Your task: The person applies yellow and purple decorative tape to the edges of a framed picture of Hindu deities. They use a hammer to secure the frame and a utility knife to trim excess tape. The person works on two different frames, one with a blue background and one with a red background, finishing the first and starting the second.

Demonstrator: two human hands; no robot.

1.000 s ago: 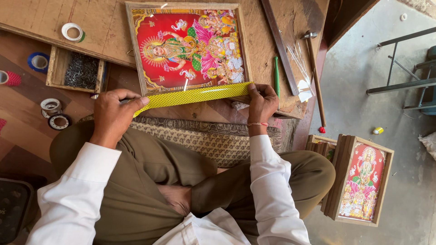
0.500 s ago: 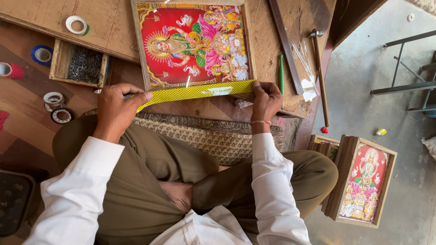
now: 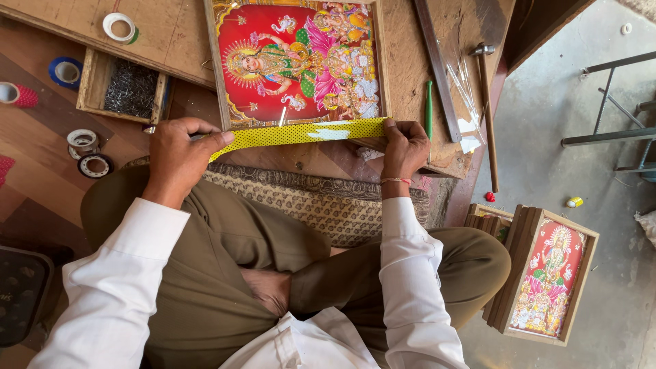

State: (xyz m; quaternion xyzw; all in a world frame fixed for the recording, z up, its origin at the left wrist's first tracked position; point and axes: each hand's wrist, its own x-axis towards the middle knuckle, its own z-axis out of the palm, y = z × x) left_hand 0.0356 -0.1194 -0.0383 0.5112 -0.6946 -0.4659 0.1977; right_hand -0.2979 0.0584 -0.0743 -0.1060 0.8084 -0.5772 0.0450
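Note:
A framed red devotional picture [image 3: 297, 61] lies flat on a wooden board [image 3: 171, 34] in front of me. A yellow dotted tape strip [image 3: 297, 133] stretches along the picture's near edge. My left hand [image 3: 179, 154] pinches the strip's left end, which hangs slightly lower than the frame. My right hand [image 3: 403, 149] presses the strip's right end against the frame's lower right corner. I sit cross-legged, knees under the board.
A wooden box of small nails [image 3: 126, 89] and several tape rolls [image 3: 85, 143] lie at the left. A hammer [image 3: 486, 102], a green tool [image 3: 429, 109] and a wooden strip [image 3: 437, 68] lie right of the picture. Stacked framed pictures [image 3: 550, 273] stand on the floor at right.
The view has shifted slightly toward the picture. Both hands keep the tape strip stretched along the frame's near edge, with the left end drawn a little tighter.

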